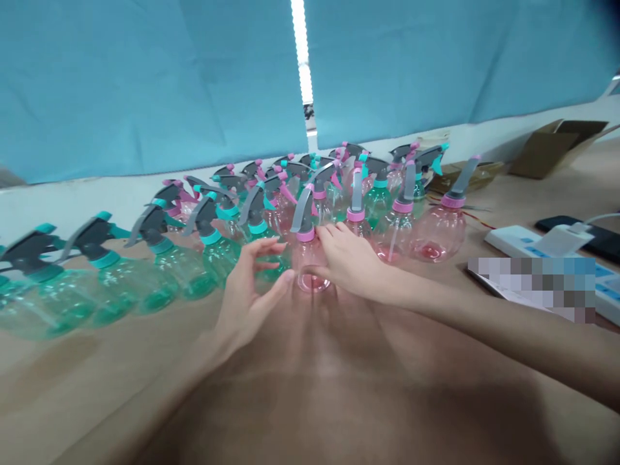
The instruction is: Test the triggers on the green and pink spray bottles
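Note:
A pink see-through spray bottle [312, 261] stands upright at the front of the group, with a pink collar and a grey trigger head. My right hand [346, 258] grips it from the right, thumb low in front and fingers reaching behind. On the other side, my left hand [256, 278] is open, fingers apart and curved, its thumb tip close to the bottle's left side. Behind the left fingers is a green spray bottle [264, 236], partly hidden. Another pink spray bottle [356, 219] rises just behind my right hand.
Green spray bottles [106, 287] line the left, more crowd behind, and a pink one [438, 232] stands at right. Farther right lie a white power strip [513, 242] with a plug, a dark phone [605, 242] and a blurred-out flat object [533, 287]. A cardboard box [540, 148] sits behind.

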A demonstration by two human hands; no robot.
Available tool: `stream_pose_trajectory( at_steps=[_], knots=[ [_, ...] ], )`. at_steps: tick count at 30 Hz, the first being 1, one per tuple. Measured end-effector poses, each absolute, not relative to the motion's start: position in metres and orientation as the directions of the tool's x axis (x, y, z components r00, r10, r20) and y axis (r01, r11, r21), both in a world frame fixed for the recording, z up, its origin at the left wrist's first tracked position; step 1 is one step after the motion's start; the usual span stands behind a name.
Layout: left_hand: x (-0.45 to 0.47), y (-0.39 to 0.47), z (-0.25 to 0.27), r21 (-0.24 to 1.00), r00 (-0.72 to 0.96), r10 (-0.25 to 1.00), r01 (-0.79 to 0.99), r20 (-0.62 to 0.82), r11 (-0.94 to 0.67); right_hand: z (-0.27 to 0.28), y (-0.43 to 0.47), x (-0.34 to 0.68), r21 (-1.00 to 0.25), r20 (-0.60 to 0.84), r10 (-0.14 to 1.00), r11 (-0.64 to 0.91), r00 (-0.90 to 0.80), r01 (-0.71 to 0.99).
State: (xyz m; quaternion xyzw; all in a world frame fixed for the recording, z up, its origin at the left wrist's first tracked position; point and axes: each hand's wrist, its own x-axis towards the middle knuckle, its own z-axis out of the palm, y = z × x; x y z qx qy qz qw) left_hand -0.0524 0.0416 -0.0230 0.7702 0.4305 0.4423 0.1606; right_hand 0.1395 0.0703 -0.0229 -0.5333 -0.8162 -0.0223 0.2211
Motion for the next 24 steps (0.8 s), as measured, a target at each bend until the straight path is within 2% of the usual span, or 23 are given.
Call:
stream_pose_trajectory(
  at_steps=[5, 11, 24],
  knots=[
    [-0.071, 0.011, -0.045, 0.577, 0.298, 0.850, 0.633, 0.435, -0.517, -0.012, 0.080, 0.131, -0.167, 0.329, 0.900, 0.352, -0.285, 0.921],
    [-0.068, 0.000, -0.061, 0.421, 0.502, 0.772, 0.648, 0.390, -0.635, -0.008, 0.089, 0.126, -0.130, 0.276, 0.934, 0.268, -0.225, 0.954],
    [-0.049, 0.006, -0.068, 0.491, 0.579, 0.758, 0.587, 0.301, -0.644, -0.009, 0.097, 0.124, -0.135, 0.258, 0.947, 0.230, -0.190, 0.964]
  ],
)
